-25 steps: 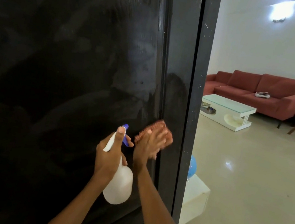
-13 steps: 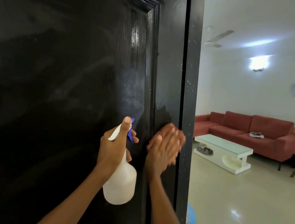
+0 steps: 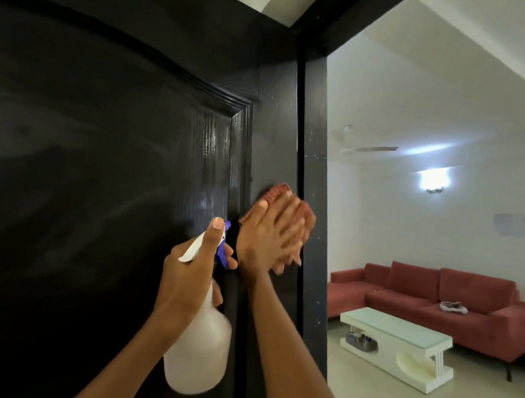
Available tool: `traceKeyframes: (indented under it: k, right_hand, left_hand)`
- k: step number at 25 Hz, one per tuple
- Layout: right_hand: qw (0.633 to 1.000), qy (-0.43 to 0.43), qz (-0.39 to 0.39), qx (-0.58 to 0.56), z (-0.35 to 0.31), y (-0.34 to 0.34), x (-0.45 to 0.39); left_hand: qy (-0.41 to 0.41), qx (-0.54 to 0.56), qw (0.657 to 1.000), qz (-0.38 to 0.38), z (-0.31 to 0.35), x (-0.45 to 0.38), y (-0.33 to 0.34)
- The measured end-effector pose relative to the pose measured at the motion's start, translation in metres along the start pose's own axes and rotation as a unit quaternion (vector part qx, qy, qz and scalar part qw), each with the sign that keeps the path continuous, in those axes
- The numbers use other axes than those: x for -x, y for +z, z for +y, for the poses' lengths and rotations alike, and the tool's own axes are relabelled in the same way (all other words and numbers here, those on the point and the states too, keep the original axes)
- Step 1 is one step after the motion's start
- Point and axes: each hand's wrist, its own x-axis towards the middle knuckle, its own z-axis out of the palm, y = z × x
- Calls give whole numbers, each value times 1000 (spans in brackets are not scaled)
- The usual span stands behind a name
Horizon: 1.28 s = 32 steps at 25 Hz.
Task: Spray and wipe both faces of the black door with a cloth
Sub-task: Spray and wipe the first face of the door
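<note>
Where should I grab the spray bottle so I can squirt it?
Grab the spray bottle by its thin neck, just under the white head, coming from behind like the left hand does. The round belly looks too fat to wrap fingers around. On the neck, your fingers can reach the blue trigger in front, with the nozzle facing the door.

The right hand [image 3: 278, 232] presses a reddish cloth [image 3: 281, 192] flat against the black door [image 3: 92, 170], close to the door's right edge, fingers straight. Just left of it, the left hand [image 3: 187, 276] grips a white spray bottle [image 3: 198, 355] by its neck. Far right stand a red sofa [image 3: 439, 298] and a white coffee table [image 3: 399, 347].
</note>
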Motion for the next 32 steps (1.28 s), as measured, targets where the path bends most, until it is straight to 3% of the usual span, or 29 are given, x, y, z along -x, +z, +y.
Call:
traceKeyframes:
  k: [3,6,11,16,26,31,32]
  right_hand:
    - [991,-129,-18,24,-50,-7,-67]
    - [980,-194,-17,48,-71,-14,-112]
    - [974,-220,5,60,-3,-16,-70]
    - [938,-313,-63,138,48,-28,-45]
    - [935,-335,-45,112,-113,-43,-203]
    - [971,-234,-42,7,-175,-41,-237]
    - [966,-252,-46,13,-175,-42,-238]
  left_hand:
    - [10,-4,1000,10,5,-8,11]
    - [25,-1,999,21,19,-29,23]
    - [31,5,999,32,44,-66,27]
    - [2,24,1000,11,68,-91,22]
    - [-5,1,1000,2,121,-147,34]
    - [16,-1,999,28,141,-167,40]
    - [18,1,999,31,142,-169,42]
